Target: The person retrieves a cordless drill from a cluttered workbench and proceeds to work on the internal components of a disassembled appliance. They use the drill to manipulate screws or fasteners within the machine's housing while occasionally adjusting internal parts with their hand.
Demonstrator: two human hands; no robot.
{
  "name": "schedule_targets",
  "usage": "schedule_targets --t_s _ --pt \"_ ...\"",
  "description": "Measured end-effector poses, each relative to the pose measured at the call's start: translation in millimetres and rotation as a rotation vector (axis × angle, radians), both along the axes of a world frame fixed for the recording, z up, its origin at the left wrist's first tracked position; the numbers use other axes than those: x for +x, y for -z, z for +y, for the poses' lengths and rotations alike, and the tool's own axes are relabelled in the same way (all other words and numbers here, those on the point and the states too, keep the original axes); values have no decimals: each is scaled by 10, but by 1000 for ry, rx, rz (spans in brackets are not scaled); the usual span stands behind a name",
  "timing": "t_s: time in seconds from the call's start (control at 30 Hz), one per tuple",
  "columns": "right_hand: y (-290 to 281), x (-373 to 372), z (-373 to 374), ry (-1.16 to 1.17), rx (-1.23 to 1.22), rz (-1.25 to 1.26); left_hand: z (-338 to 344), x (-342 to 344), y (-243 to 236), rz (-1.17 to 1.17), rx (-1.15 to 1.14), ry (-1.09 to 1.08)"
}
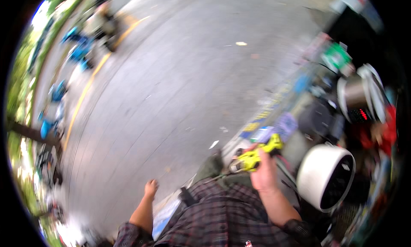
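In my right hand (264, 172) I grip a bright yellow-green and black cordless drill (247, 161), held in front of my right hip. A metallic end of it points left; motion blur hides its finer detail. My left hand (150, 188) hangs low at my left side, away from any object. Its fingers look curled in, and I see nothing in them. Right of the drill stands a white, drum-shaped appliance (314, 176) with a dark round face.
A cluttered stall runs along my right, with a dark rounded machine (317, 118), a metal pot-like appliance (355, 93) and a green package (337, 56). Grey pavement (171, 84) stretches ahead and left. Blue parked vehicles (79, 50) line a yellow stripe (87, 86).
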State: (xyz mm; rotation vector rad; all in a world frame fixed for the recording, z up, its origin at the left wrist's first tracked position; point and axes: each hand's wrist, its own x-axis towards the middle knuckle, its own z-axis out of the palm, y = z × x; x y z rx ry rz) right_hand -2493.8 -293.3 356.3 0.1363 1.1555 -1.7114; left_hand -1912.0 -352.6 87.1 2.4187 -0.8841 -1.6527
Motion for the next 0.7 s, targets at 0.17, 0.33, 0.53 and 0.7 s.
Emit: schedule_targets --t_s 0.17,0.33,0.53,0.7 --pt "60 264 -414 69 -77 -31 554 5 389 -160 -45 174" --pt "504 1133 -1376 -103 79 -194 868 271 956 58 127 379" --pt "1418 2514 -2645 -288 153 -233 1075 897 1694 66 47 139" --pt "1809 3863 -3688 -577 135 -249 925 1859 1716 125 76 -541"
